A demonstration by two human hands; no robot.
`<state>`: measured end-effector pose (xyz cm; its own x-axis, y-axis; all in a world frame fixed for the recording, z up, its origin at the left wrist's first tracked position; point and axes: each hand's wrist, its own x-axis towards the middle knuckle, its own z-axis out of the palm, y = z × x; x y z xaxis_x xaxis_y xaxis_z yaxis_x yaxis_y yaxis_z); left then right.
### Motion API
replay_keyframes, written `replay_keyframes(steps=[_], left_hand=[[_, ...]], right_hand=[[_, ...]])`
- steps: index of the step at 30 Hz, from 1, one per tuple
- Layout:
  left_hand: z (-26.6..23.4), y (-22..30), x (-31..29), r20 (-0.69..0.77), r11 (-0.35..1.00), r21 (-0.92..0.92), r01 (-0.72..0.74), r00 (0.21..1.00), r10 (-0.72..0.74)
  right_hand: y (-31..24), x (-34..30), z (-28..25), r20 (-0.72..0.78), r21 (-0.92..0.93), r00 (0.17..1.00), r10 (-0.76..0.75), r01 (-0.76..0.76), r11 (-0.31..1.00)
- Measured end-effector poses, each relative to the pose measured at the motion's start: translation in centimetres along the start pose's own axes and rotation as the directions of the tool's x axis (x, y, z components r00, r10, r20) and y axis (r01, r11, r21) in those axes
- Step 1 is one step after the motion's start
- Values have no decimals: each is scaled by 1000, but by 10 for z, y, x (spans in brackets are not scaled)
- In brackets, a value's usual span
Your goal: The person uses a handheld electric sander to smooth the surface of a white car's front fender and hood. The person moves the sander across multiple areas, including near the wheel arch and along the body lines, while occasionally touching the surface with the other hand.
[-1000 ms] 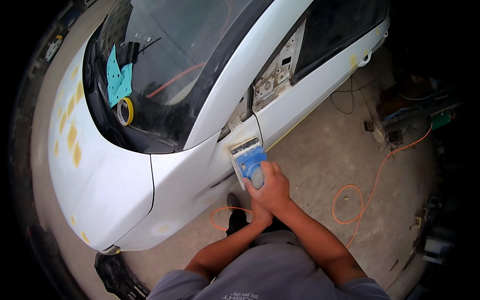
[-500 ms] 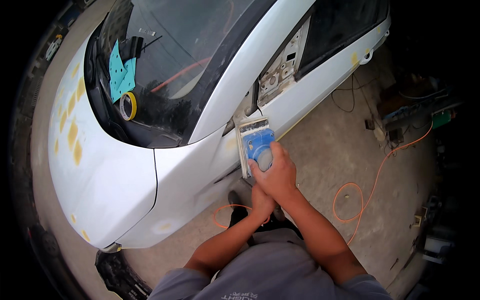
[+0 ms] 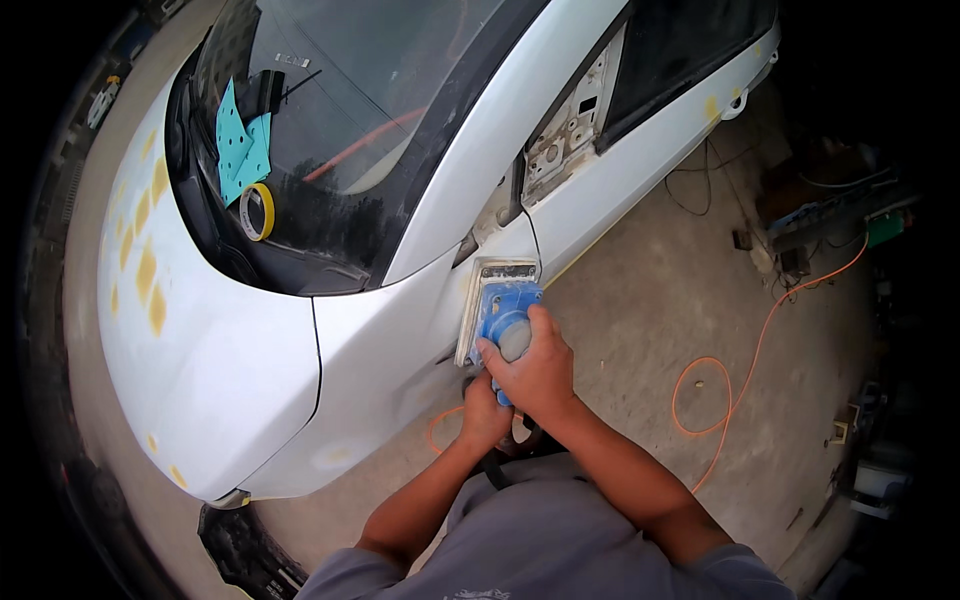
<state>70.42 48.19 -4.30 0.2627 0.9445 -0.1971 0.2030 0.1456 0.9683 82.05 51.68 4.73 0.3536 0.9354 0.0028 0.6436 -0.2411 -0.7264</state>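
Note:
A blue sander (image 3: 508,297) with a pale rectangular pad lies against the front fender (image 3: 390,340) of a white car, just ahead of the door seam. My right hand (image 3: 538,368) is wrapped over the sander's round grey-topped body, thumb on the near-left side. Lower down, my left hand (image 3: 484,416) closes round the sander's rear end, where a bit of blue shows beside the fingers. A dark hose (image 3: 495,470) runs from there toward my body. The pad's working face is hidden against the panel.
Turquoise perforated abrasive sheets (image 3: 243,150) and a yellow tape roll (image 3: 257,212) rest at the windshield's base. Yellowish patches (image 3: 147,270) mark the hood. An orange hose (image 3: 735,400) loops over the concrete floor at right. A black car part (image 3: 245,550) lies near the front bumper.
Both hands and the sander have shifted slightly left and toward me along the fender. My left hand has moved out from under the right wrist, exposing the sander's rear end.

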Motion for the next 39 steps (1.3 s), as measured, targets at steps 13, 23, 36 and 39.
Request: replay_keyframes(steps=[13, 23, 36, 39], left_hand=[[-19, 12, 3, -34, 994, 103, 36, 999, -32], [-26, 27, 4, -28, 998, 41, 43, 999, -42], [-17, 24, -5, -14, 999, 25, 22, 1000, -22], [-8, 25, -1, 14, 993, 102, 61, 998, -63]], right_hand=[[-15, 3, 6, -64, 12, 997, 42, -41, 999], [-19, 2, 8, -58, 12, 996, 61, -60, 998], [-15, -4, 6, -48, -12, 998, 47, -48, 999], [-5, 1, 1, -83, 8, 994, 70, -69, 998]])
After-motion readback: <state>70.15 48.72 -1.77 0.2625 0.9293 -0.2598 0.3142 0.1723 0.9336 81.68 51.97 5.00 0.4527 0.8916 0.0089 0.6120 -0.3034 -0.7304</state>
